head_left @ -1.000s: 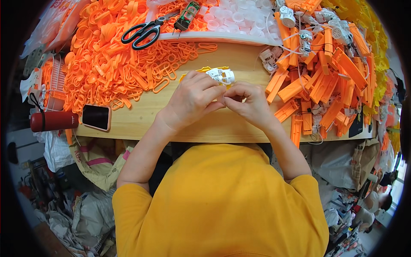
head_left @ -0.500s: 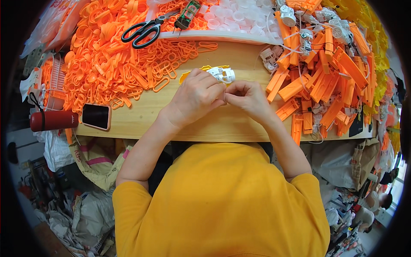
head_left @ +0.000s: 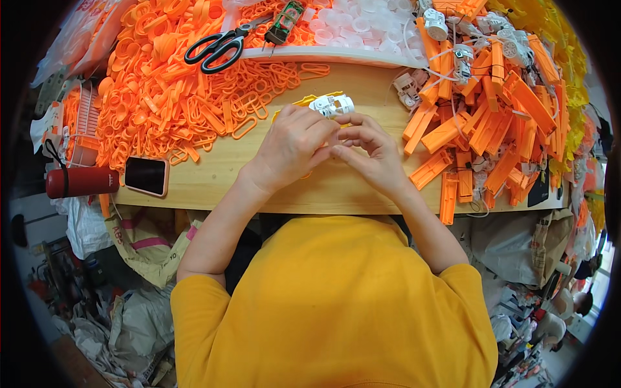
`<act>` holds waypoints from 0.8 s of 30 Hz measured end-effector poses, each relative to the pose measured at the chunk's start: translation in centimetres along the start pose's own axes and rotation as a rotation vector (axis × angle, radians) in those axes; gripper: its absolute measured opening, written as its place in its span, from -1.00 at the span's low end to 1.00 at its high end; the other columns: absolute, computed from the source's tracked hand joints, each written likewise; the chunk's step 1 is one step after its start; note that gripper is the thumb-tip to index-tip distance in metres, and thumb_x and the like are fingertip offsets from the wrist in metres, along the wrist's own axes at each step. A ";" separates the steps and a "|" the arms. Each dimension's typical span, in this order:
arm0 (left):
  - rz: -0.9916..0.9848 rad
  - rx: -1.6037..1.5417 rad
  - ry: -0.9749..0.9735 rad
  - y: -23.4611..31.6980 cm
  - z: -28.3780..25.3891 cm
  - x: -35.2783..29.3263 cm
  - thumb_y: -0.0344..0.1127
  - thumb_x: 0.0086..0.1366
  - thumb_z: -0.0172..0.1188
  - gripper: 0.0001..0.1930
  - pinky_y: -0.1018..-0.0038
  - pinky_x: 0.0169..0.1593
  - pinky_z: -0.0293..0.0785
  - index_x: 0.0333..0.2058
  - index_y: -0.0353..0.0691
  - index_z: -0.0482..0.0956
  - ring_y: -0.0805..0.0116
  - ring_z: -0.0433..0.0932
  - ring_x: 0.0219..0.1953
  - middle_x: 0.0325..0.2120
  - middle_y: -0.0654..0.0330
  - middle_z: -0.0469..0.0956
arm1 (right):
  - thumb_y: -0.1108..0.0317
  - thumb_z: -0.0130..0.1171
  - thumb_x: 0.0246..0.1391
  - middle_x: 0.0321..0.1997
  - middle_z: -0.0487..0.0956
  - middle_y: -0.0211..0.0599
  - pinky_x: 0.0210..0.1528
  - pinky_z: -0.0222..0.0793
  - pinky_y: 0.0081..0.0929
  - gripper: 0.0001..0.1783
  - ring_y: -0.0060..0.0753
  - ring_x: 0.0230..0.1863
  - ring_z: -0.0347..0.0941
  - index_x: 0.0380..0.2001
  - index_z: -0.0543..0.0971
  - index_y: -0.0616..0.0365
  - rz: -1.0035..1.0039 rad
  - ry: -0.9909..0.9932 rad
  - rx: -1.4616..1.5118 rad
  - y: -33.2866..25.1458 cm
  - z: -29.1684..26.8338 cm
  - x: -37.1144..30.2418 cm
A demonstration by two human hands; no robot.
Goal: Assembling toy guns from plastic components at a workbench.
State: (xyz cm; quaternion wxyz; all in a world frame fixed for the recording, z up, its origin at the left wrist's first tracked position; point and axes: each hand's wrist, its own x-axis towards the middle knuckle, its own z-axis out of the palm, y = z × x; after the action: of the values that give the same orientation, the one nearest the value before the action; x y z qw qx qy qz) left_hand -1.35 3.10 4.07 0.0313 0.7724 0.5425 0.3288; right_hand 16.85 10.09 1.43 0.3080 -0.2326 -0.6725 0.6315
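My left hand is closed around a yellow plastic shell, most of which its fingers and back hide. A white plastic mechanism sits in the shell and sticks out past my knuckles on the far side. My right hand meets the left at the fingertips, thumb and fingers curled together just nearer than the mechanism. Anything in that pinch is too small or too covered to name. Both hands are over the middle of the wooden table.
Orange plastic parts heap up at left, with black-handled scissors, a green circuit piece and a tray of translucent cups beyond. Orange housings with white mechanisms pile up at right. A phone and red flask lie at left.
My right hand has shifted slightly left and its fingers have spread a little over the left fingertips. The shell and white mechanism have tilted slightly and moved a bit farther away.
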 end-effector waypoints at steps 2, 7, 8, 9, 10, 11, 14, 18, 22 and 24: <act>-0.017 -0.019 0.001 0.5 0.1 0.0 -0.39 -0.07 0.38 -0.65 0.30 -0.15 0.36 -0.25 -0.22 0.53 0.19 0.53 -0.29 -0.41 0.18 0.55 | 0.52 0.20 0.09 0.05 0.41 -0.20 -0.04 0.47 -0.54 -0.80 -0.48 -0.06 0.46 -0.19 0.57 0.33 -0.122 -0.020 -0.052 0.6 0.1 -0.1; -0.105 -0.227 0.167 1.0 0.6 -0.3 -0.39 -0.01 0.34 -0.73 0.33 -0.17 0.38 -0.28 -0.23 0.55 0.20 0.54 -0.33 -0.43 0.17 0.56 | 0.50 0.20 0.10 -0.03 0.49 -0.26 -0.05 0.48 -0.50 -0.84 -0.49 -0.08 0.48 -0.22 0.59 0.29 0.055 0.093 0.260 0.2 0.2 -0.5; -0.148 -0.331 0.210 1.1 0.6 -0.4 -0.40 0.03 0.33 -0.75 0.34 -0.17 0.41 -0.27 -0.25 0.55 0.18 0.56 -0.32 -0.41 0.15 0.58 | 0.50 0.19 0.11 -0.02 0.51 -0.23 -0.01 0.47 -0.46 -0.83 -0.46 -0.07 0.48 -0.20 0.58 0.27 0.127 0.114 0.328 0.3 0.0 -0.6; -0.147 -0.332 0.210 1.1 0.8 -0.6 -0.40 0.03 0.33 -0.75 0.34 -0.17 0.41 -0.27 -0.25 0.55 0.18 0.56 -0.32 -0.41 0.15 0.58 | 0.50 0.19 0.11 -0.02 0.51 -0.23 -0.01 0.47 -0.46 -0.83 -0.46 -0.07 0.48 -0.20 0.58 0.27 0.127 0.115 0.327 0.4 -0.1 -0.6; -0.199 -0.402 0.206 1.0 1.0 -0.9 -0.41 0.07 0.31 -0.78 0.35 -0.16 0.43 -0.27 -0.26 0.55 0.18 0.57 -0.31 -0.39 0.14 0.59 | 0.48 0.19 0.12 -0.06 0.54 -0.24 -0.02 0.48 -0.43 -0.82 -0.45 -0.08 0.49 -0.19 0.58 0.27 0.154 0.124 0.391 0.6 -0.2 -0.7; -0.251 -0.473 0.202 1.0 1.1 -1.1 -0.43 0.11 0.28 -0.80 0.37 -0.15 0.45 -0.27 -0.28 0.55 0.17 0.58 -0.31 -0.38 0.13 0.60 | 0.46 0.19 0.13 -0.09 0.57 -0.24 -0.03 0.48 -0.41 -0.82 -0.44 -0.09 0.50 -0.19 0.58 0.26 0.181 0.132 0.456 0.7 -0.1 -0.7; -0.311 -0.556 0.201 1.4 1.2 -1.1 -0.50 0.15 0.22 -0.85 0.41 -0.14 0.46 -0.27 -0.31 0.54 0.18 0.57 -0.28 -0.36 0.12 0.59 | 0.44 0.18 0.14 -0.12 0.59 -0.23 -0.04 0.49 -0.39 -0.81 -0.42 -0.10 0.51 -0.18 0.58 0.27 0.190 0.132 0.480 0.6 0.0 -0.9; -0.313 -0.534 0.211 2.0 1.9 -1.1 -0.54 0.20 0.15 -0.92 0.45 -0.11 0.46 -0.30 -0.34 0.52 0.27 0.56 -0.21 -0.30 0.11 0.58 | 0.45 0.19 0.13 -0.14 0.60 -0.23 -0.04 0.49 -0.38 -0.80 -0.43 -0.10 0.51 -0.18 0.57 0.29 0.178 0.149 0.479 0.5 0.3 -1.1; -0.251 -0.477 0.248 2.4 2.3 -1.3 -0.60 0.19 0.09 -0.91 0.37 -0.19 0.43 -0.31 -0.34 0.42 0.13 0.48 -0.26 -0.32 0.07 0.46 | 0.46 0.19 0.12 -0.18 0.61 -0.23 -0.07 0.51 -0.40 -0.81 -0.43 -0.14 0.53 -0.19 0.57 0.30 0.147 0.143 0.474 0.4 0.6 -1.2; -0.231 -0.457 0.247 2.6 2.3 -1.3 -0.61 0.19 0.07 -0.90 0.36 -0.21 0.42 -0.31 -0.34 0.39 0.12 0.46 -0.27 -0.33 0.06 0.44 | 0.47 0.19 0.12 -0.19 0.61 -0.23 -0.08 0.52 -0.40 -0.81 -0.43 -0.15 0.54 -0.19 0.57 0.30 0.126 0.137 0.457 0.3 0.5 -1.2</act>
State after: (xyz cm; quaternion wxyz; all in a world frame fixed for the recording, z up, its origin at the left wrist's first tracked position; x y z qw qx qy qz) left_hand 1.77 1.68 2.68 0.1757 0.6323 0.5385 0.5286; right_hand 17.28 8.90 1.03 0.3573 -0.2409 -0.4740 0.7678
